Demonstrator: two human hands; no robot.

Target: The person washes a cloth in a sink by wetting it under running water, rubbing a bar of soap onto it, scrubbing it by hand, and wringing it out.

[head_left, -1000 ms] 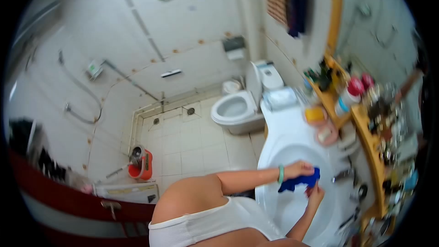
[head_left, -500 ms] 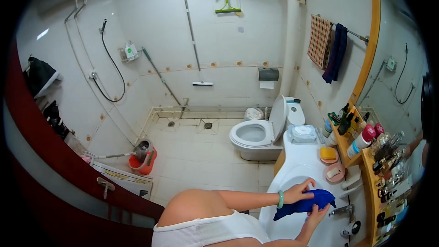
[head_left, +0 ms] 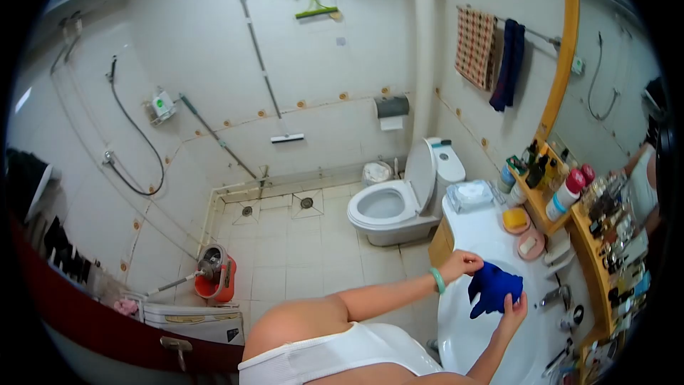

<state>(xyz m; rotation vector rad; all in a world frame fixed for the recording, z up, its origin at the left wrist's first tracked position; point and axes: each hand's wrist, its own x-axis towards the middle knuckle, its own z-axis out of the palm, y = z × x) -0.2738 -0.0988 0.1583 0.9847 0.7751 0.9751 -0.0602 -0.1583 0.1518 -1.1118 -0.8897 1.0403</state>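
Observation:
A dark blue cloth (head_left: 496, 288) is held bunched and hanging above the white washbasin (head_left: 456, 335). My left hand (head_left: 462, 265), with a pale green bangle on its wrist, pinches the cloth's upper left corner. Lower on the right side, the fingers and thumb of my right hand (head_left: 514, 309) grip its edge. Folds hide the cloth's exact shape. Just right of my right hand is the metal tap (head_left: 553, 296).
Pink dishes hold a yellow sponge (head_left: 514, 219) and a soap bar (head_left: 528, 246). A wipes pack (head_left: 470, 194) lies on the counter. Bottles crowd the wooden shelf (head_left: 557, 224) below the mirror. Beyond stand a toilet (head_left: 385, 207) and a red mop bucket (head_left: 226, 278).
The cloth has gone from spread wide across both hands to bunched and hanging. My left hand has shifted from on top of it to its corner. The view has tilted and shifted.

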